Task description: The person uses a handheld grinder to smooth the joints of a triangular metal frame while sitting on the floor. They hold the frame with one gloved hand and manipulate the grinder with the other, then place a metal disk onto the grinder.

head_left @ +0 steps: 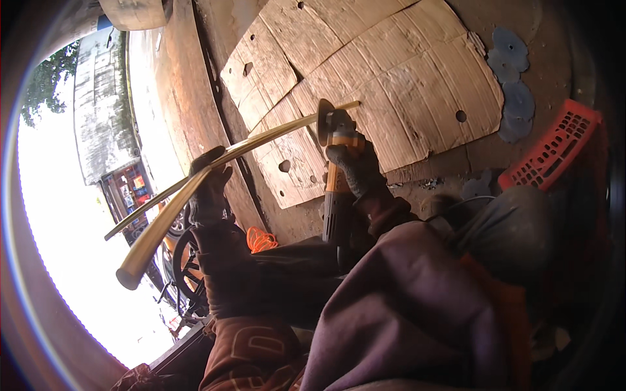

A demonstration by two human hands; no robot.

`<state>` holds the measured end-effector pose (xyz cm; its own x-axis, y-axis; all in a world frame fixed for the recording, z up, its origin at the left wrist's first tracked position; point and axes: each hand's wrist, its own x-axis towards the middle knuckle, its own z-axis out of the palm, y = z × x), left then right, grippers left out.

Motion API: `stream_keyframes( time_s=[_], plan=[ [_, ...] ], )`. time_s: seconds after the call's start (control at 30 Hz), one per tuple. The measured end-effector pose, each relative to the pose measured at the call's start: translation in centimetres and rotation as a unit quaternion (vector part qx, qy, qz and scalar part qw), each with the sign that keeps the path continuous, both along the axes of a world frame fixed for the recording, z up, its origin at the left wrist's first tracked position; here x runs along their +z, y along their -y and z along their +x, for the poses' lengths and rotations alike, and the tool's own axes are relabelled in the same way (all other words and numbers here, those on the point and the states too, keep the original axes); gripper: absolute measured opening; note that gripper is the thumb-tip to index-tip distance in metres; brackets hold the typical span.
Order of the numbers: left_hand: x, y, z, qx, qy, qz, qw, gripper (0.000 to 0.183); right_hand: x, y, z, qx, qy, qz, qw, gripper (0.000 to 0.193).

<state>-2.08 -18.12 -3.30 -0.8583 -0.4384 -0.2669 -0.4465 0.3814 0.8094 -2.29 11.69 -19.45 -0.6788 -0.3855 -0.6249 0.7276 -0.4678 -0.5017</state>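
Note:
My left hand (207, 186), in a dark glove, is closed round long gold-coloured metal pieces. One is a thick tapered metal bar (156, 241) with its broad end toward the lower left; beside it runs a thinner metal strip (147, 207). Past the hand they lie close together and reach up to the right; whether they are joined I cannot tell. My right hand (357, 163), also gloved, grips an orange and black angle grinder (334, 195). The grinder's disc (323, 122) stands at the bars near their far end; contact is not plain to see.
Flattened cardboard (398, 98) with holes lies on the ground ahead. Grey round discs (515, 91) lie along its right side, near a red plastic crate (554, 146). An orange cord (261, 240) lies near my left forearm. At the left are a spoked wheel (188, 270) and bright daylight.

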Motion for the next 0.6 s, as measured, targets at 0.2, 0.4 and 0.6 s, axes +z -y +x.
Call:
stream_keyframes(
  time_s=[0.2, 0.4, 0.6],
  plan=[
    [-0.6, 0.2, 0.8, 0.05, -0.046, 0.119, 0.991, 0.056, 3.7, 5.2, 5.0, 0.025, -0.075, 0.028, 0.997, 0.079],
    [0.6, 0.0, 0.8, -0.031, -0.02, 0.105, 0.994, 0.054, -1.5, 5.1, 4.6, -0.075, -0.084, 0.052, 0.992, 0.066],
    [-0.5, -0.7, -0.3, 0.018, -0.042, 0.113, 0.992, 0.05, -1.9, 3.2, 4.0, -0.062, -0.073, -0.046, 0.994, 0.056]
  ],
)
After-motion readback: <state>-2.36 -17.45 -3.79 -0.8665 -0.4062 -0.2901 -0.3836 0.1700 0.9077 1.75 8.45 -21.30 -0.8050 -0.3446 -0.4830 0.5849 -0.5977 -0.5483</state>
